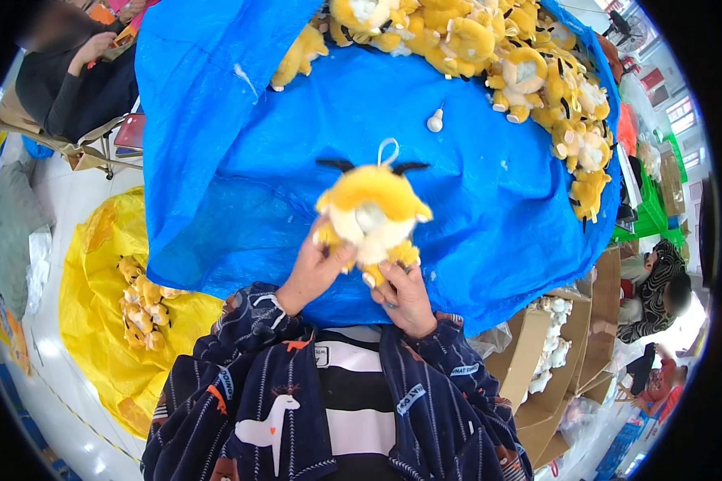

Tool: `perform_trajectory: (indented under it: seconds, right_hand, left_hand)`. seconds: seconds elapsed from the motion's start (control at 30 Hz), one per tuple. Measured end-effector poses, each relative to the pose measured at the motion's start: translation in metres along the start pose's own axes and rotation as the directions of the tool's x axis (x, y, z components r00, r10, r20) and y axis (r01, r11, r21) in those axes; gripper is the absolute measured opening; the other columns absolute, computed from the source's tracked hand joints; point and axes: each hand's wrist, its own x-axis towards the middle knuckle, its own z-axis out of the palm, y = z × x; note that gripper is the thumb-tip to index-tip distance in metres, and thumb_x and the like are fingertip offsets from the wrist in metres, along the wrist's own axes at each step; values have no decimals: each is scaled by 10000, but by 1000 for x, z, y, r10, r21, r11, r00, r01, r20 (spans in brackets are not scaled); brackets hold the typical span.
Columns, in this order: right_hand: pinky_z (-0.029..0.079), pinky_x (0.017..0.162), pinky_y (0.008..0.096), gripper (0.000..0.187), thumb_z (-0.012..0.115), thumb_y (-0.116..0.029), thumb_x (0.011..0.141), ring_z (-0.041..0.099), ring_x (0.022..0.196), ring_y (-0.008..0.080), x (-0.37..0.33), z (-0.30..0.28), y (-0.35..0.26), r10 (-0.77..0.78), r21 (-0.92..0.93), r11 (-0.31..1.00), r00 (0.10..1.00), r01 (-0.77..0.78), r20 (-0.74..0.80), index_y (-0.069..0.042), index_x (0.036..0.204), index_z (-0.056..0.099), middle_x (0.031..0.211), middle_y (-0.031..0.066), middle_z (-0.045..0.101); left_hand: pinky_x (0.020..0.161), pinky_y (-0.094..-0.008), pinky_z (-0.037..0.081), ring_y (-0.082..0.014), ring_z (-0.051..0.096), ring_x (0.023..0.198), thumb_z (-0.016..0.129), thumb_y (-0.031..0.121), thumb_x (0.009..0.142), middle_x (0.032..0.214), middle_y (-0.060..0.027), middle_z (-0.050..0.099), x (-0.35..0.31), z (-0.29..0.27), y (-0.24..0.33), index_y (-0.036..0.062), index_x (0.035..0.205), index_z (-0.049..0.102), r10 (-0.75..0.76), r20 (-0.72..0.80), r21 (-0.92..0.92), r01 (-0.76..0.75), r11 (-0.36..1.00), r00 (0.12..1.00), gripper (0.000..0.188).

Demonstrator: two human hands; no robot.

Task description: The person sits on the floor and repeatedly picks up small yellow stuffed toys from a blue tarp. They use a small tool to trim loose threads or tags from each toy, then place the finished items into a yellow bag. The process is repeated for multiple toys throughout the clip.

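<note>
A small yellow and cream plush toy (pixel 369 200) with black pointed ears and a white hanging loop is held up in front of me, over a blue plastic sheet (pixel 297 152). My left hand (pixel 311 268) grips its lower left side, thumb pressed to the front. Around a leg at its lower right, the fingers of my right hand (pixel 407 301) are closed. The middle of the toy shows a pale, whitish patch whose detail is blurred. Beyond it on the sheet lies a small white bulb-shaped piece (pixel 435 120).
Many similar yellow plush toys (pixel 465 48) pile along the sheet's far and right edge. A yellow sack (pixel 96 297) at left holds several more. Cardboard boxes (pixel 529 353) with white pieces stand at right. One person (pixel 64 72) sits far left; others sit at right.
</note>
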Motion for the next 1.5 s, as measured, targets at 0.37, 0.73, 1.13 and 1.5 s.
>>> perform_trajectory:
  seconds: [0.37,0.73,1.13,1.5]
  right_hand:
    - [453,494,321,561,711,19,635,582,573,270,12,-22,13,-599,-763,-286,513,579,615,-32,1159,518,724,119,586]
    - [510,607,300,479,726,-192,741,657,723,249,-5,-1,11,-190,-887,258,920,383,343,-62,1148,508,915,163,635]
    - [493,584,316,162,672,-100,771,639,686,263,32,-20,-78,-609,-899,-29,705,437,363,3,885,620,803,155,638]
    - [478,524,403,226,606,-261,793,599,639,317,158,-13,-132,-785,-912,-405,537,-65,310,-53,860,550,787,131,575]
  left_hand:
    - [932,-335,393,-197,523,1074,531,203,896,1185,-80,522,-8,-1,32,21,1221,446,-66,-142,-297,21,955,988,381]
    - [799,-282,477,-129,579,936,535,135,897,1055,-56,592,-26,-18,52,37,1168,487,-178,-263,-124,150,981,948,292]
    - [872,-375,414,-319,524,1052,634,169,791,1136,-145,561,-177,-171,207,42,1165,527,706,-420,509,792,-337,570,409]
    - [935,-458,350,-331,471,1095,709,134,689,1157,-138,514,37,-45,94,43,1075,544,304,398,907,-421,10,866,429]
